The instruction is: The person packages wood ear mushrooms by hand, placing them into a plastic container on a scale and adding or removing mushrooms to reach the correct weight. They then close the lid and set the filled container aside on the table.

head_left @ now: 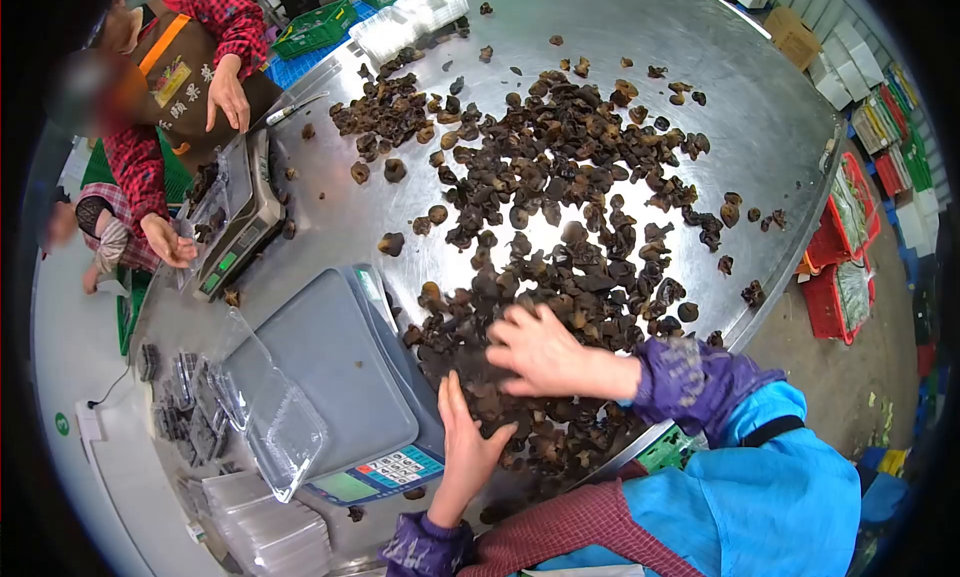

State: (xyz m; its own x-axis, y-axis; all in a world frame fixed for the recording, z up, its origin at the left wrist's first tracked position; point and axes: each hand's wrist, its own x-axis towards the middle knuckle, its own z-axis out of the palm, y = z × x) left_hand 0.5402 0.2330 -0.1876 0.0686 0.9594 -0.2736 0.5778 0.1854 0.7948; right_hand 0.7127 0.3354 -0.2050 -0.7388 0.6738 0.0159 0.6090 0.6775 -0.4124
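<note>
Wood ear mushrooms [560,157], dark brown and curled, lie in a large heap on the steel table [765,107]. My right hand [545,355] is over the near part of the heap, fingers apart and bent against the mushrooms, which look smeared by motion there. Beside the scale, my left hand [468,457] is open at the heap's near edge, fingers stretched and thumb apart. Mushrooms lie between both hands. A grey-topped scale [345,377] with a keypad stands left of my hands. A clear plastic box [275,417] sits tilted on its left side.
Stacked clear lids [265,527] and filled packs [190,407] are at the lower left. Across the table, a co-worker in an apron [180,77] stands at a second scale [240,227]. Red crates [840,302] stand on the floor to the right.
</note>
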